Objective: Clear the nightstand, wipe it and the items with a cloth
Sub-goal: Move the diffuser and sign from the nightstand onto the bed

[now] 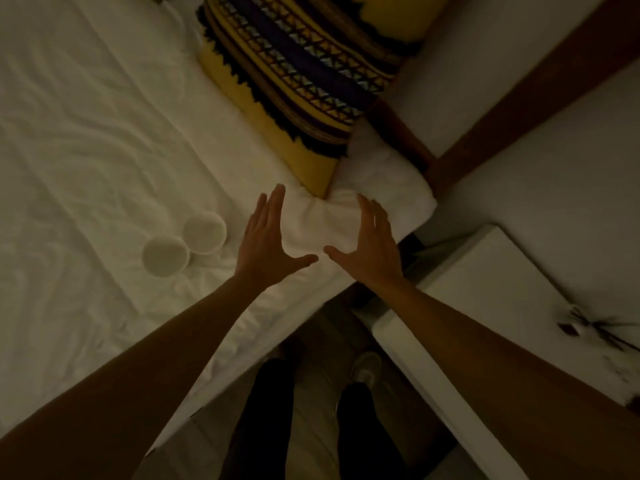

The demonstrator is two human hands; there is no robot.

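A dim bedroom: two round white ceramic cups (pixel 183 244) lie on the white-sheeted bed (pixel 86 140), apparently cleared off the white nightstand (pixel 491 289). Left hand (pixel 265 244) and right hand (pixel 370 247) hover spread wide, empty, over a white pillow (pixel 381 202). I see no cloth, so wiping seems undone.

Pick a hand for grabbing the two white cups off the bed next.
Left. The left hand hangs open right beside the cups; the right hand sits farther away, toward the nightstand.
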